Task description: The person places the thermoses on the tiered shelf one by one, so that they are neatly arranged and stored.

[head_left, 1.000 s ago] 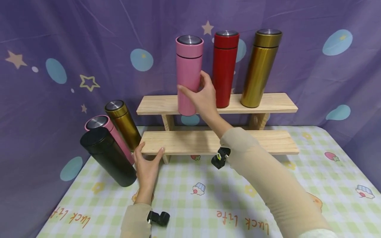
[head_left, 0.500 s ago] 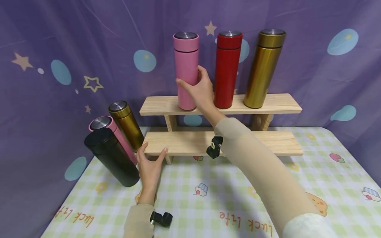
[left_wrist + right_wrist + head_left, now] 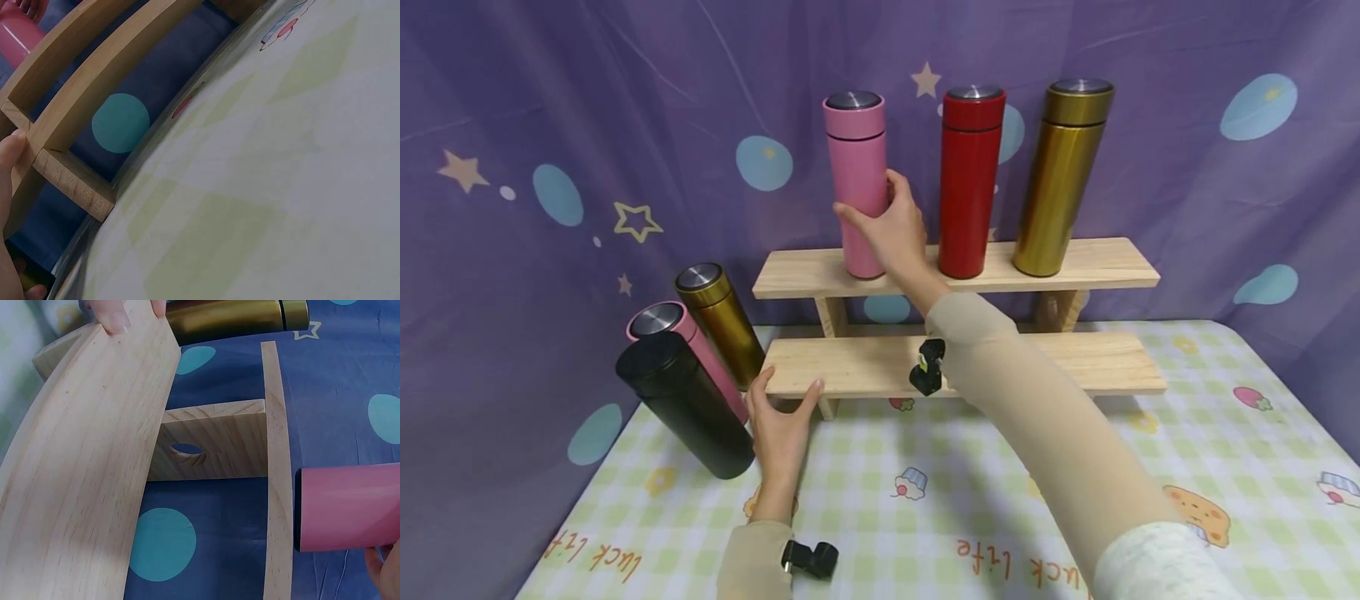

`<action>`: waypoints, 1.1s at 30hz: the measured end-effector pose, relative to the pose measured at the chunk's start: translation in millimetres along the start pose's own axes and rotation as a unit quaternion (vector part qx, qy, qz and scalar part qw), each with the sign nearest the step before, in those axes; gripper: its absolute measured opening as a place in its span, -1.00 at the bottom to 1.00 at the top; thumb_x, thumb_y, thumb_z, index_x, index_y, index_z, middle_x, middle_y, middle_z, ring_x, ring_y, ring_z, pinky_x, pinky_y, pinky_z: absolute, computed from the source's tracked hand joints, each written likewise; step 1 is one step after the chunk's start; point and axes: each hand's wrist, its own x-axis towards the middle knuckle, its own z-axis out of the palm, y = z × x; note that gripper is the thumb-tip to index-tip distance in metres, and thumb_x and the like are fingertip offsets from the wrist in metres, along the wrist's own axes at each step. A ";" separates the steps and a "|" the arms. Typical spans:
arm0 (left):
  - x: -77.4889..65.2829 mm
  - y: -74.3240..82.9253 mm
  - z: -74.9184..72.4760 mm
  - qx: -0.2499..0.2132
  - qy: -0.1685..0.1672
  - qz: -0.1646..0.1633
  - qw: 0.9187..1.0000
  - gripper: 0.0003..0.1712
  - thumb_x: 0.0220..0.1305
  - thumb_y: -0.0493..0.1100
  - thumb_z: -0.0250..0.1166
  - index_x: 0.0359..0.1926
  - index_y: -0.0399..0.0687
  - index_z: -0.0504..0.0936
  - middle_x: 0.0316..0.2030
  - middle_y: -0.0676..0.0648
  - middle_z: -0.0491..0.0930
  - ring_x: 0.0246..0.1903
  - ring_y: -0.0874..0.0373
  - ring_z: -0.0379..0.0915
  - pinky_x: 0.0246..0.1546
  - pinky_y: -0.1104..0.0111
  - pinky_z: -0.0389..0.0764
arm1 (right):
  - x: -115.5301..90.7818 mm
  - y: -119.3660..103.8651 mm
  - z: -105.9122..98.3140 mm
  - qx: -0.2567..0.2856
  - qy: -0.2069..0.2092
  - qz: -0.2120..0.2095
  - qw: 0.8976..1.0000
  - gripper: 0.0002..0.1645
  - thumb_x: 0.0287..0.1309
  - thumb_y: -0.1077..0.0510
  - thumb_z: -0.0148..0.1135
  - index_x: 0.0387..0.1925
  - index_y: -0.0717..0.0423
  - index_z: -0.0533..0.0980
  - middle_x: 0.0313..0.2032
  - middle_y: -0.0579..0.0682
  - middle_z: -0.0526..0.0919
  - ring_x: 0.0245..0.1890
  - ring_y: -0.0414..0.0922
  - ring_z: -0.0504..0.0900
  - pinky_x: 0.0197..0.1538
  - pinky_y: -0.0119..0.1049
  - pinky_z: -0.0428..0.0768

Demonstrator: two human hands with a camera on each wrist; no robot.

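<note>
In the head view, my right hand (image 3: pixel 893 229) grips a pink thermos bottle (image 3: pixel 856 158) from its right side, thumb in front. The bottle is nearly upright over the left part of the upper board of a two-tier wooden shelf (image 3: pixel 865 367). Its base (image 3: pixel 299 509) is very close to the board in the right wrist view; whether it touches, I cannot tell. My left hand (image 3: pixel 782 425) holds the left end of the lower board, thumb at the front edge and fingers at the end. A red thermos (image 3: pixel 972 183) and a gold thermos (image 3: pixel 1063 179) stand farther right on the upper board.
Left of the shelf, a black thermos (image 3: pixel 688 404), a second pink thermos (image 3: pixel 711 358) and a second gold thermos (image 3: pixel 722 325) stand close together on the checkered tablecloth (image 3: pixel 865 533). A purple curtain (image 3: pixel 685 100) hangs behind and at the sides.
My right hand has carried the pink thermos left and back, away from the red one, over the upper board. My left hand stays at the lower board's end. The head view has shifted slightly.
</note>
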 end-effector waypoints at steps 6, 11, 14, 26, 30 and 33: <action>-3.2 -3.0 3.2 -0.003 -0.002 0.003 1.000 0.00 -0.02 0.32 0.50 0.38 0.16 0.29 0.40 -0.06 0.16 0.38 -0.12 0.12 0.17 -0.30 0.15 | -0.6 6.1 -0.8 0.018 -0.002 0.009 1.000 0.03 -0.01 -0.17 0.52 0.41 0.03 0.25 0.18 -0.02 0.54 0.07 -0.15 0.56 0.10 -0.28 0.50; -3.4 -4.4 3.8 0.002 -0.003 0.001 1.000 0.01 -0.03 0.35 0.49 0.38 0.18 0.28 0.40 -0.05 0.16 0.38 -0.13 0.12 0.16 -0.31 0.15 | -0.7 6.1 1.2 0.008 0.015 0.017 1.000 0.03 -0.02 -0.20 0.52 0.40 0.02 0.27 0.17 -0.03 0.56 0.06 -0.15 0.57 0.09 -0.26 0.50; -2.5 -4.2 3.0 0.003 -0.002 0.000 1.000 0.02 -0.03 0.36 0.48 0.39 0.18 0.28 0.41 -0.05 0.15 0.39 -0.13 0.12 0.15 -0.33 0.14 | -1.1 3.6 3.7 -0.003 0.029 0.029 0.999 0.03 -0.05 -0.22 0.53 0.39 -0.01 0.28 0.18 -0.06 0.56 0.06 -0.17 0.57 0.08 -0.25 0.51; 0.8 -2.0 -1.1 -0.001 0.004 0.005 1.000 0.00 0.00 0.32 0.49 0.39 0.16 0.27 0.42 -0.06 0.14 0.39 -0.13 0.10 0.15 -0.37 0.09 | -0.9 -4.3 9.7 -0.042 0.037 0.051 0.997 0.08 -0.12 -0.28 0.55 0.41 -0.12 0.27 0.21 -0.15 0.55 0.07 -0.18 0.57 0.05 -0.17 0.51; 1.0 -1.8 -0.6 -0.003 0.001 0.002 1.000 0.01 -0.01 0.33 0.48 0.40 0.17 0.26 0.43 -0.05 0.12 0.40 -0.12 0.08 0.17 -0.35 0.10 | -0.4 -3.4 10.2 -0.064 0.023 0.051 0.996 0.10 -0.12 -0.30 0.54 0.43 -0.16 0.25 0.24 -0.18 0.52 0.09 -0.18 0.56 0.06 -0.14 0.49; 1.5 -1.1 -0.2 -0.006 -0.003 0.000 1.000 0.02 -0.01 0.34 0.48 0.40 0.18 0.25 0.44 -0.04 0.10 0.41 -0.12 0.07 0.18 -0.35 0.09 | 0.0 -3.0 10.5 -0.070 0.017 0.051 0.996 0.10 -0.10 -0.31 0.53 0.44 -0.18 0.24 0.26 -0.20 0.50 0.11 -0.19 0.55 0.08 -0.13 0.48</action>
